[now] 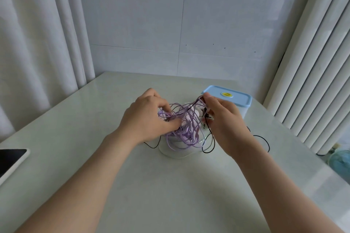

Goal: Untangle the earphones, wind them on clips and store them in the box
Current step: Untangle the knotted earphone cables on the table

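L hand [149, 117]: back up, fingers curled, thumb + fingertips pinching into the purple strands on its side of the earphone tangle [186, 128]. R hand [221, 121]: also curled, thumb + index pinching a bunch of purple and black strands at the hand's top edge; the strands run taut up to that pinch. Lower R fingers sit in more cord, exact grip hidden.

Tangle hangs btw the two hands. Upper part is off the table [151, 185], lower loops touch it.

Cords are thin, round and rubbery-looking, mostly lilac. A black cord [207, 152] loops out below the R hand and trails past the R wrist. A white cord [170, 155] lies in a flat arc under the tangle. Small metal plug tips show by the R fingers. Pale pink/white bits inside the tangle, cannot tell what they are.

Box [245, 112] is just behind the R hand: rectangular w/ rounded corners, translucent whitish plastic. Its light-blue lid [240, 98] is on, w/ a yellow oval sticker.

Table is smooth, pale, slightly glossy. Well left of the L forearm, at the table edge, lies a dark-screened device [10, 161] w/ a white rim. Pleated white curtains [37, 43] on both sides, tiled wall beyond the hands.
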The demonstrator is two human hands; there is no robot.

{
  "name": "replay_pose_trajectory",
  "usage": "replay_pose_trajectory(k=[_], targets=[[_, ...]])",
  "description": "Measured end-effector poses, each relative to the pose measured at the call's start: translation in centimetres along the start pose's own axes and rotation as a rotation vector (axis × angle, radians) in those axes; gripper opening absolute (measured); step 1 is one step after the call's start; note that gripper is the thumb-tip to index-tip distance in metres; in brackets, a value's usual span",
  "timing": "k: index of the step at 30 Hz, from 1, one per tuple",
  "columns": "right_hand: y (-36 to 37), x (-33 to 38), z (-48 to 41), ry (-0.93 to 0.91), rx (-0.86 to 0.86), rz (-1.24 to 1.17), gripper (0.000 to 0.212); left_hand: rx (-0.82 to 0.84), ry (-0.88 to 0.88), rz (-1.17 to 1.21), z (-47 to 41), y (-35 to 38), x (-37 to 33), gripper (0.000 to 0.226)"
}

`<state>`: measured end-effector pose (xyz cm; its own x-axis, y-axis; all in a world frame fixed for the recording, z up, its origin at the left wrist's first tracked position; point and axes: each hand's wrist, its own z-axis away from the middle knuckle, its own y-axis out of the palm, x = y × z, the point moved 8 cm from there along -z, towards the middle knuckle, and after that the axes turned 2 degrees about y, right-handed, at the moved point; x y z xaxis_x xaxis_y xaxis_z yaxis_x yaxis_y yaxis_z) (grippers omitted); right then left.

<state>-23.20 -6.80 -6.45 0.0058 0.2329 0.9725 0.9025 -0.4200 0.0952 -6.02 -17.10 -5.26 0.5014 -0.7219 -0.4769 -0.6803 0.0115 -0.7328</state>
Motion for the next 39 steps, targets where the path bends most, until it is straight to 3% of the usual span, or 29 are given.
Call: replay_pose_trajectory(k=[4, 8, 13, 16, 18, 21, 23, 25, 28, 33, 35, 39], targets=[[-0.5, -0.3, -0.1, 0.071, -0.061, -0.210, 0.031, -0.001, -0.070, -0.196, 0.2, -0.1, 0.7, 0.042], [-0.4, -1.0, 0.0, 0.175, -0.086, -0.375, 0.025, -0.121, -0.112, -0.295, -0.1, -0.8, 1.9, 0.052], [-0.4, -1.1, 0.3, 0.195, -0.141, -0.356, 0.022, -0.290, -0.233, -0.376, 0.3, -2.5, 2.6, 0.052], [-0.2, -0.8, 0.2, 0.142, -0.085, -0.145, 0.014, -0.268, -0.296, -0.312, 0.4, -2.7, 3.1, 0.041], [0.0, -1.0, 0.4, 0.117, -0.066, 0.046, 0.010, -0.216, -0.331, -0.217, 0.4, -2.5, 3.2, 0.046], [-0.3, -1.2, 0.6, 0.112, -0.125, 0.258, 0.022, -0.168, -0.324, -0.116, 0.4, -1.9, 2.8, 0.053], [-0.7, -1.1, 0.8, 0.076, -0.182, 0.387, 0.018, -0.135, -0.294, -0.101, 0.2, -1.4, 2.8, 0.052], [-1.2, -0.6, 0.7, -0.027, -0.262, 0.646, 0.019, -0.094, -0.286, -0.086, 0.1, -0.8, 3.3, 0.047], [-0.1, 0.0, 0.9, -0.201, -0.219, 0.952, 0.029, -0.091, -0.273, -0.046, -0.3, -0.2, 4.1, 0.035], [1.8, -0.6, 1.0, -0.269, -0.071, 1.178, 0.040, -0.097, -0.198, -0.011, -0.6, 0.2, 4.1, 0.027], [2.4, -0.4, 1.2, -0.276, -0.043, 1.163, 0.049, -0.098, -0.162, -0.006, -0.6, 0.3, 3.9, 0.028], [3.1, -0.1, 1.6, -0.318, -0.021, 1.125, 0.031, -0.106, -0.129, 0.012, -0.7, 0.5, 4.0, 0.029]])
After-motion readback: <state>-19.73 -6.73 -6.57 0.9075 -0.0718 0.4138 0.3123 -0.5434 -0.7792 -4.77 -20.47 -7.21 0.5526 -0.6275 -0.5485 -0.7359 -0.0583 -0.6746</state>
